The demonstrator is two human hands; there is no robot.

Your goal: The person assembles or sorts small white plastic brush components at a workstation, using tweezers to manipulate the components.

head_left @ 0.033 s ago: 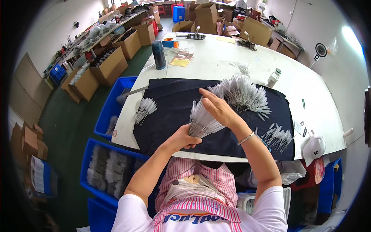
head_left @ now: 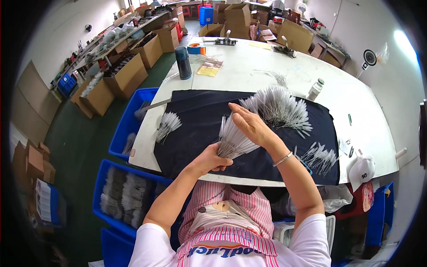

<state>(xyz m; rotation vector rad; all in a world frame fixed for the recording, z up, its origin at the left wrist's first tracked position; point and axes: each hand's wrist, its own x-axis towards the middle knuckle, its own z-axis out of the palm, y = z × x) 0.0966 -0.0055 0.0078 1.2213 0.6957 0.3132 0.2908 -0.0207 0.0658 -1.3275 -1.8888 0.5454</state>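
A fanned bundle of slim white-bristled wire brushes (head_left: 235,139) stands tilted over the dark cloth. Around its wire stems, at the lower end, my left hand (head_left: 210,160) is closed. My right hand (head_left: 251,124) lies flat along the bristle side, fingers stretched out and touching the upper part of the bundle. Beyond it sits a large heap of the same brushes (head_left: 280,107). A smaller pile of brushes (head_left: 168,125) rests at the cloth's left edge, and another loose group of brushes (head_left: 319,159) lies to the right of my right forearm.
The dark cloth (head_left: 195,115) covers the near part of the white table (head_left: 360,107). A dark thermos (head_left: 182,64), an orange-and-blue tape roll (head_left: 195,49), a glass jar (head_left: 315,90) and a white cap (head_left: 361,171) stand around it. Blue bins (head_left: 103,207) with brushes adjoin the left side.
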